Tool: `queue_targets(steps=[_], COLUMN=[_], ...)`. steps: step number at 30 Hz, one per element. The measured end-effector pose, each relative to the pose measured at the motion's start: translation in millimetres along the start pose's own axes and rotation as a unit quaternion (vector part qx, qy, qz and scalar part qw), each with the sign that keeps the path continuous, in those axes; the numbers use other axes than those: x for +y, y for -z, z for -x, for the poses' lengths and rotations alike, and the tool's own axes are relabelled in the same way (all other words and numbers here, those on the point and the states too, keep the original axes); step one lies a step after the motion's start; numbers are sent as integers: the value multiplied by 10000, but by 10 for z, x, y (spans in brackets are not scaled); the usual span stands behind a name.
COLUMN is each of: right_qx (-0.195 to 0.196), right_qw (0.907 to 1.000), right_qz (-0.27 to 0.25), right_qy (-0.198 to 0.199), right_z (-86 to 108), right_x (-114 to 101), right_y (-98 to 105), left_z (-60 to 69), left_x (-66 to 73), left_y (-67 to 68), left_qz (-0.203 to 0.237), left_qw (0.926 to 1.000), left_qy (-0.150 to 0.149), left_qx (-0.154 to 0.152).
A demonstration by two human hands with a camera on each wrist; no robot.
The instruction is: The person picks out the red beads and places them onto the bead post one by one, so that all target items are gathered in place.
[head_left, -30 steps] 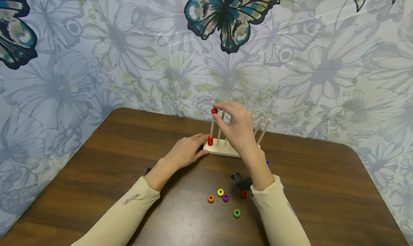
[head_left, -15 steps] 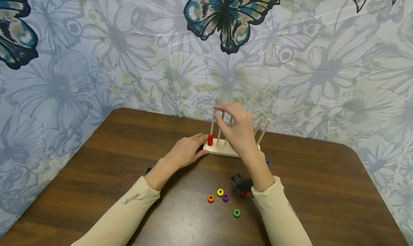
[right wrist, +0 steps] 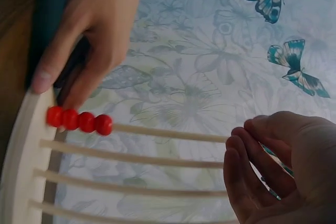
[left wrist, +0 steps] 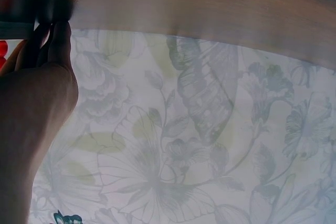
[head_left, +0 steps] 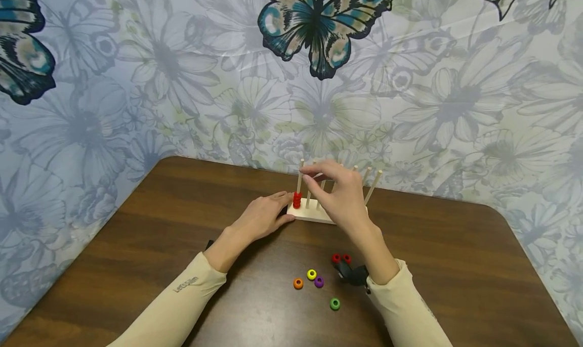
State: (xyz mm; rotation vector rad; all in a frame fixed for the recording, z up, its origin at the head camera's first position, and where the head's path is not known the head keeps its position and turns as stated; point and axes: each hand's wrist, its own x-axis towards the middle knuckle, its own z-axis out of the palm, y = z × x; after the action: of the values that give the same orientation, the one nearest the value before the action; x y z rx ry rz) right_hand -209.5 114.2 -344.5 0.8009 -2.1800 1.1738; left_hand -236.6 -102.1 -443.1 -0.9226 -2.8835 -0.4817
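Observation:
A pale wooden base (head_left: 314, 213) with a row of upright pegs stands toward the back of the table. Red beads (head_left: 297, 200), several in a stack, sit low on its leftmost peg (head_left: 299, 180); the right wrist view shows the same red beads (right wrist: 86, 121) packed against the base. My left hand (head_left: 259, 216) grips the base's left end, thumb at the front edge and fingers behind. Near the top of the leftmost peg is my right hand (head_left: 342, 195), fingers bent, thumb and forefinger apart from any bead. It hides part of the other pegs.
On the brown table (head_left: 159, 266), nearer me, lie loose beads: two red beads (head_left: 336, 257), a yellow bead (head_left: 311, 274), a purple bead (head_left: 319, 282), an orange bead (head_left: 298, 284) and a green bead (head_left: 334, 304). A patterned wall (head_left: 205, 109) rises behind.
A red bead left my right fingers at the peg's top and dropped onto the stack. My right hand has since lowered slightly. My left hand keeps its place on the base.

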Motion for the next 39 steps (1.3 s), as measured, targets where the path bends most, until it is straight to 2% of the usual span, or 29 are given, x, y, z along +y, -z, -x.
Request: queue_targets(steps=[9,17,25,30,35,39], right_qx=[-728,-1342,-2226,-2473,-2730,-3121], right_qw=[9950,9866,9657,9562,9487,9355], right_qz=[-93,-61,-242,-169,-211,-296], right_qy=[-679,-930,-1316,-1557,-1580,-1632], right_z=[264,465,667,781,900,960], right_x=[144,270,396,434,487,528], right_y=[219,329,334,371,425,468], left_z=[-6,-4,6,5,5,8], left_x=[0,1,6,6,-8,-10], left_y=[-22,-12,-11,-22,-27,-31], left_qz=[9,17,-101,-135,-130,-86], left_qw=[10000,10000,9999,9997,9997,9998], left_qy=[-21,23,-43,-105,-126,-103], left_qx=[72,19,98,150,156,156])
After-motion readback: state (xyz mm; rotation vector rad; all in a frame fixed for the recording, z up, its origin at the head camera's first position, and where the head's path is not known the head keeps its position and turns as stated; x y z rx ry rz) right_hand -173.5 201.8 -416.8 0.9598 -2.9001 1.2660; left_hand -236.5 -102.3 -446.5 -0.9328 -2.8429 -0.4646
